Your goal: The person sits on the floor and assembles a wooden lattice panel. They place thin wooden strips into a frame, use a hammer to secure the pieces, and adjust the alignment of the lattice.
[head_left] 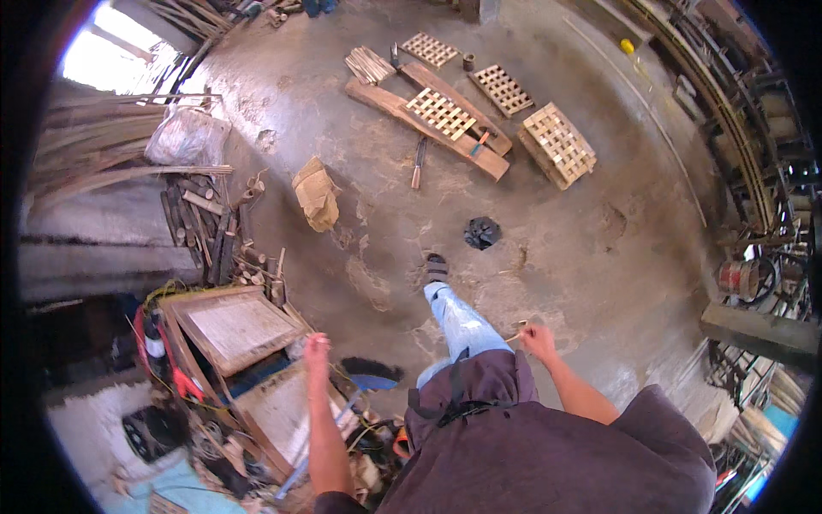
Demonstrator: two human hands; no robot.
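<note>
My right hand (pixel 537 340) is closed around a thin, curved yellowish strip (pixel 515 336), beside my blue-trousered leg (pixel 462 321). My left hand (pixel 317 348) is held out over the corner of a wooden-framed panel (pixel 240 325); its fingers are too small and blurred to read. Just right of that hand is a broom (pixel 370 368) with dark bristles and a blue head. Ahead on the floor, a slatted wooden lattice (pixel 441 113) rests across two thick planks (pixel 411 111), with a hammer (pixel 482 141) by its near end.
More lattices (pixel 502 90) and a stack of them (pixel 559 146) lie to the right. A chisel-like tool (pixel 419 163), a brown paper sack (pixel 316 194) and a crumpled black bag (pixel 482 232) are on the floor. Cut branches (pixel 210 214) are piled at left; a concrete beam (pixel 758 336) juts in at right.
</note>
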